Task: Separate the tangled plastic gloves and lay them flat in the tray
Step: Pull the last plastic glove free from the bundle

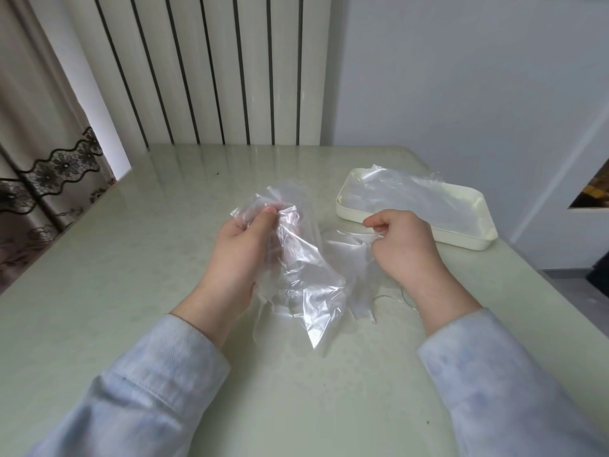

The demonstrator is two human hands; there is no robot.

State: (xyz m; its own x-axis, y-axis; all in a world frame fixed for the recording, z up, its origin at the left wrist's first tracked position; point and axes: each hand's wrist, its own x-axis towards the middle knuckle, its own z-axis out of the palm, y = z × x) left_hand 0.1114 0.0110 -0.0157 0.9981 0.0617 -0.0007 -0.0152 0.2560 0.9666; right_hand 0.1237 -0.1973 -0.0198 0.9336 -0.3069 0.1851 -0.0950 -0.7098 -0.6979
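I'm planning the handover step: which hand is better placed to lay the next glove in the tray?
Right. The right hand pinches a single glove pulled off to the side of the bunch, and it sits just beside the tray. The left hand grips the tangled bunch, farther from the tray.

Soft even daylight, mild glare, wide-angle edge distortion.

The left sleeve (141,400) and right sleeve (501,384) are long, pale blue-grey, faintly mottled with darker blue. On the left a stitched outer cuff (155,385) sits over a ribbed knit cuff (188,334) at the wrist. The left hand (240,249) and right hand (407,245) are bare.
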